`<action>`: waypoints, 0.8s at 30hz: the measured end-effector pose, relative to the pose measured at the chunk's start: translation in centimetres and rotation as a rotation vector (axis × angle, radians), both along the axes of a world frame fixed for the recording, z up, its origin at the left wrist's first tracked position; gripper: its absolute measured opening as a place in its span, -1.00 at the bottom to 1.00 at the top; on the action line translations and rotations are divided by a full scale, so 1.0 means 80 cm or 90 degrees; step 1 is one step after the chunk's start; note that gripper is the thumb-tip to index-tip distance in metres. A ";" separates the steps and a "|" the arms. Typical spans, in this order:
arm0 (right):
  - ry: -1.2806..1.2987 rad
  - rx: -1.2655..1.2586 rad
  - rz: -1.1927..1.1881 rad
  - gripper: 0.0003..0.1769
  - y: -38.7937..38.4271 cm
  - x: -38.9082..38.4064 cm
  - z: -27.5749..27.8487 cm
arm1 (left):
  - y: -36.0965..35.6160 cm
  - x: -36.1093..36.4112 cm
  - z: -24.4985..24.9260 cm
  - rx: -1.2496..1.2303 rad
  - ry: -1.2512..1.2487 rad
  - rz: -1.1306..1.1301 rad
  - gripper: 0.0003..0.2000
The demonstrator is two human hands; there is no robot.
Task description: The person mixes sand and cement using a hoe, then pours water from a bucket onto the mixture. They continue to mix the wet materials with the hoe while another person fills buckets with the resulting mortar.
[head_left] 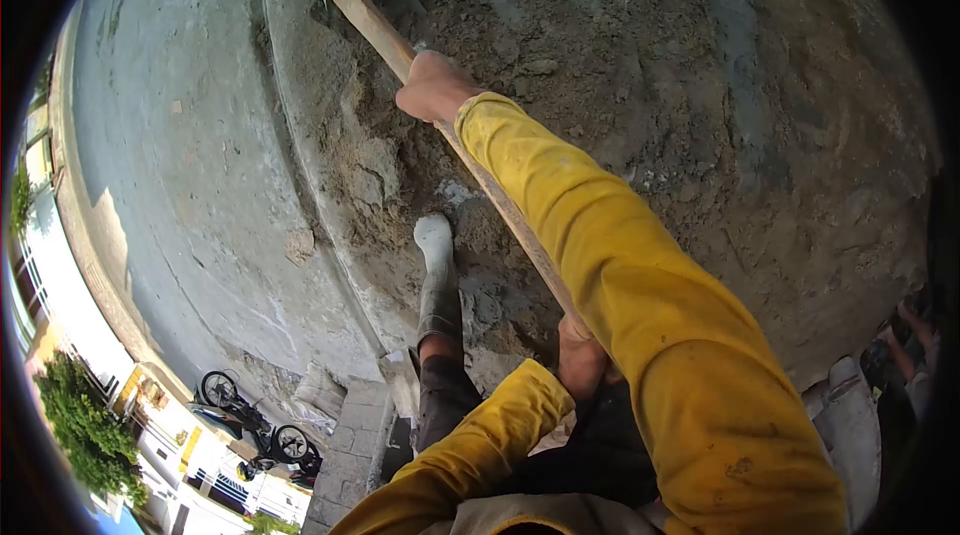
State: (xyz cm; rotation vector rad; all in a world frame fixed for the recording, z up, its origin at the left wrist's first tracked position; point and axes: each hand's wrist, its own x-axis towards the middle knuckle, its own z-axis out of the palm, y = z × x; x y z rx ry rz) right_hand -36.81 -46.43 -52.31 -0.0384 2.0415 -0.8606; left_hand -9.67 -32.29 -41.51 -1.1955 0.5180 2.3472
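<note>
A long wooden-handled hoe (500, 203) runs slantwise across the view, its far end over the wet mortar (560, 45). What looks like its grey-caked blade lies at that end, partly blending into the mix. My right hand (437, 87) is wrapped round the upper part of the handle, arm stretched out in a yellow sleeve. Close to my body, my left hand (580, 360) grips the lower end; my sleeves partly cover it. Between the handle and a groove in the ground stands a cement-covered boot (437, 245), in the rough mix.
Grey concrete pavement (190, 165) with a long groove stretches to the left. Motorcycles (262, 425) are parked at lower left, near paving blocks (345, 435) and sacks (320, 390). At the right edge another person's arm (905, 355) shows beside a pale sack-like object (850, 425).
</note>
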 end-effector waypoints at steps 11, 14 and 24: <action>-0.094 0.132 -0.152 -0.57 0.203 0.110 0.098 | 0.100 0.155 0.160 0.129 -0.074 -0.151 -0.79; 0.019 0.072 -0.220 -0.55 0.206 0.057 0.079 | 0.078 0.115 0.106 0.076 0.038 -0.179 -0.77; -0.086 -0.002 -0.395 -0.68 0.163 0.000 -0.055 | -0.056 0.057 -0.010 -0.269 -0.016 -0.376 -0.76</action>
